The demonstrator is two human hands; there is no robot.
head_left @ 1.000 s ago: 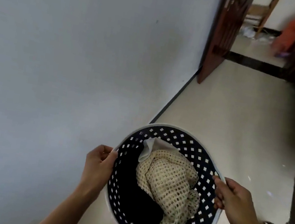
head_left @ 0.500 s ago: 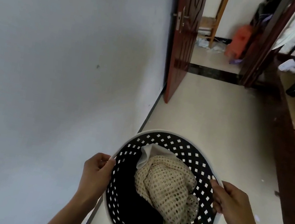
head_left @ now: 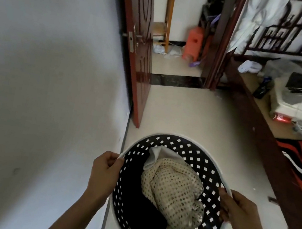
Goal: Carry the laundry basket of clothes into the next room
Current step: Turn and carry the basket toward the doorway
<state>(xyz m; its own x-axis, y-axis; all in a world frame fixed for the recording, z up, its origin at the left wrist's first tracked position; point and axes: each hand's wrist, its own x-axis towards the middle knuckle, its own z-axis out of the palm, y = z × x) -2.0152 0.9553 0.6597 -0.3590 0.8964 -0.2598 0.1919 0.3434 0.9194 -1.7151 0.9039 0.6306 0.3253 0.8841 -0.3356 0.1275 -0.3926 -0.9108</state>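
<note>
A round black laundry basket [head_left: 196,152] with square holes and a white rim hangs in front of me above the floor. Inside lie a cream open-knit garment [head_left: 172,193], a white cloth and something black. My left hand [head_left: 105,169] grips the rim on the left side. My right hand [head_left: 238,208] grips the rim on the right side. Ahead, a doorway [head_left: 178,66] with a dark threshold strip leads into another room.
A red-brown door [head_left: 137,51] stands open against the white wall on the left. Beyond the doorway are a wooden chair [head_left: 163,27] and an orange stool [head_left: 194,43]. A dark wooden bed [head_left: 265,122] with clutter and a striped blanket runs along the right. Pale floor lies between.
The view has swung right and forward: the doorway, open door and bed have come into fuller view and nearer. Both hands keep the same grip on the basket rim.
</note>
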